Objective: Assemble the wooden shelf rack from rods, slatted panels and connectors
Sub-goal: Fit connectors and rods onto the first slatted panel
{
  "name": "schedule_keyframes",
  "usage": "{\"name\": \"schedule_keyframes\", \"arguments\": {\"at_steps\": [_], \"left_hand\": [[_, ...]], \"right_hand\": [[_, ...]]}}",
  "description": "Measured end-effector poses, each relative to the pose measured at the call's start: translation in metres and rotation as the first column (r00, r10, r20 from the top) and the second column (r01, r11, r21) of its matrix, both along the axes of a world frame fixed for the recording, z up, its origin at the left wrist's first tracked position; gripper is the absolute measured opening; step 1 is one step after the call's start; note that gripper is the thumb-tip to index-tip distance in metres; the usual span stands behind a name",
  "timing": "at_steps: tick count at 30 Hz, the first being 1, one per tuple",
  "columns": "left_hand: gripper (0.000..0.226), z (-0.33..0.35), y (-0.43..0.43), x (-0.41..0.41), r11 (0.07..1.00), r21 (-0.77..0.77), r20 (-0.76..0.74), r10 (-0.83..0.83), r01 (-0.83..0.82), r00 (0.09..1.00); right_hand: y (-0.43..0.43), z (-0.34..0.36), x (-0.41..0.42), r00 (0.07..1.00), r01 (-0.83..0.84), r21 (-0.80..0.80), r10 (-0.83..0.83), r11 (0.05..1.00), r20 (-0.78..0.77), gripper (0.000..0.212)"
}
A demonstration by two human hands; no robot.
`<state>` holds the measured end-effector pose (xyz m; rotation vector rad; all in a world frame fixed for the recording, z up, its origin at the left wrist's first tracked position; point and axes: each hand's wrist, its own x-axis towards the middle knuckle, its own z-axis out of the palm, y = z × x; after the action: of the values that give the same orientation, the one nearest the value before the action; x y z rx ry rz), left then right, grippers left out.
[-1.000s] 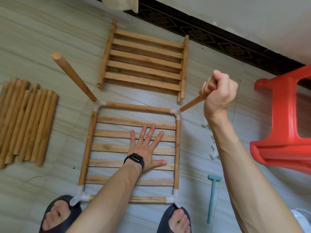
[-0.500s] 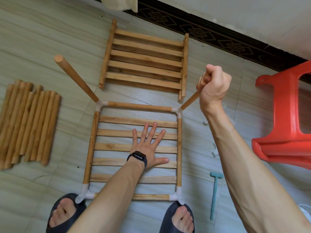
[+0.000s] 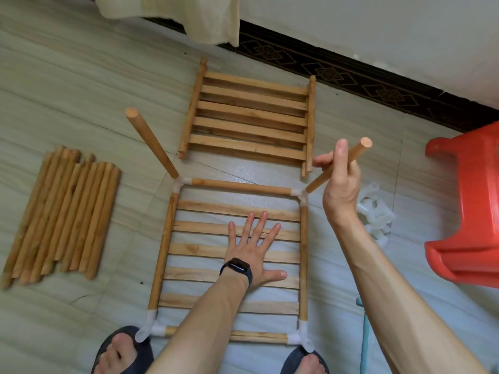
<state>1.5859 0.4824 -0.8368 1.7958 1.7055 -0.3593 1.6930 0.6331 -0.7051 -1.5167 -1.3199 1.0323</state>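
Note:
A slatted panel (image 3: 235,209) lies on the floor, framed by rods joined with white corner connectors (image 3: 179,182). My left hand (image 3: 253,249) presses flat on its slats with the fingers spread. Two rods stand up from the far corners: the left rod (image 3: 151,143) stands free, while the right rod (image 3: 359,149) rises from the far right connector (image 3: 301,194). My right hand (image 3: 341,190) is at that rod with straight, loose fingers, the rod lying against them.
A second slatted panel (image 3: 248,120) lies farther away near the wall. Several loose rods (image 3: 62,217) lie at the left. Spare white connectors (image 3: 375,211), a teal mallet (image 3: 364,333) and a red plastic stool (image 3: 467,206) are at the right. My sandalled feet (image 3: 121,352) stand at the near corners.
My right hand was a closed fist round the top of the right rod; its fingers have straightened and the rod's end now shows. My left hand stays flat on the panel.

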Motion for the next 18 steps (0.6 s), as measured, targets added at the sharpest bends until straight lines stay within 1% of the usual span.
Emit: {"name": "schedule_keyframes", "arguments": {"at_steps": [3, 5, 6, 7, 8, 10, 12, 14, 15, 16, 17, 18], "left_hand": [[0.110, -0.003, -0.001, -0.002, 1.000, 0.015, 0.039, -0.002, 0.001, 0.999], [0.107, -0.003, -0.002, -0.008, 1.000, 0.021, 0.088, -0.002, 0.000, 0.996], [0.104, -0.001, -0.001, -0.014, 0.999, 0.034, 0.112, -0.008, 0.004, 0.994], [0.101, 0.003, 0.000, -0.021, 0.998, 0.058, 0.130, -0.020, 0.012, 0.991], [0.096, 0.006, 0.002, -0.032, 0.995, 0.094, 0.134, -0.036, 0.023, 0.990], [0.083, 0.017, 0.003, -0.063, 0.983, 0.182, 0.124, -0.044, 0.020, 0.991], [0.069, 0.030, -0.002, -0.103, 0.961, 0.278, 0.098, -0.044, 0.015, 0.994], [0.060, 0.044, -0.014, -0.149, 0.945, 0.316, 0.021, -0.095, 0.084, 0.995], [0.057, 0.053, -0.023, -0.171, 0.947, 0.305, -0.032, -0.098, 0.103, 0.995], [0.054, 0.057, -0.031, -0.184, 0.958, 0.275, -0.074, -0.065, 0.083, 0.995], [0.053, 0.066, -0.044, -0.208, 0.972, 0.233, -0.146, 0.001, 0.033, 0.989], [0.053, 0.072, -0.055, -0.223, 0.979, 0.195, -0.199, 0.101, -0.062, 0.975]], "right_hand": [[-0.029, -0.035, 0.010, 0.964, -0.041, -0.181, 0.087, 0.983, 0.253, 0.034], [-0.053, -0.058, 0.017, 0.900, -0.091, -0.302, 0.208, 0.949, 0.384, 0.044], [-0.066, -0.068, 0.021, 0.853, -0.148, -0.319, 0.284, 0.936, 0.438, 0.048], [-0.079, -0.078, 0.024, 0.789, -0.224, -0.324, 0.366, 0.919, 0.494, 0.051], [-0.091, -0.085, 0.026, 0.697, -0.299, -0.341, 0.448, 0.891, 0.559, 0.056], [-0.110, -0.092, 0.022, 0.483, -0.419, -0.367, 0.546, 0.830, 0.684, 0.070], [-0.119, -0.088, 0.009, 0.300, -0.497, -0.425, 0.610, 0.756, 0.734, 0.077], [-0.125, -0.086, -0.010, 0.167, -0.542, -0.503, 0.674, 0.672, 0.720, 0.074], [-0.128, -0.084, -0.022, 0.120, -0.562, -0.529, 0.695, 0.636, 0.709, 0.074], [-0.131, -0.084, -0.027, 0.071, -0.575, -0.556, 0.714, 0.600, 0.696, 0.074], [-0.138, -0.086, -0.043, 0.049, -0.595, -0.566, 0.729, 0.571, 0.683, 0.075], [-0.143, -0.090, -0.051, 0.021, -0.605, -0.579, 0.738, 0.546, 0.674, 0.075]]}}
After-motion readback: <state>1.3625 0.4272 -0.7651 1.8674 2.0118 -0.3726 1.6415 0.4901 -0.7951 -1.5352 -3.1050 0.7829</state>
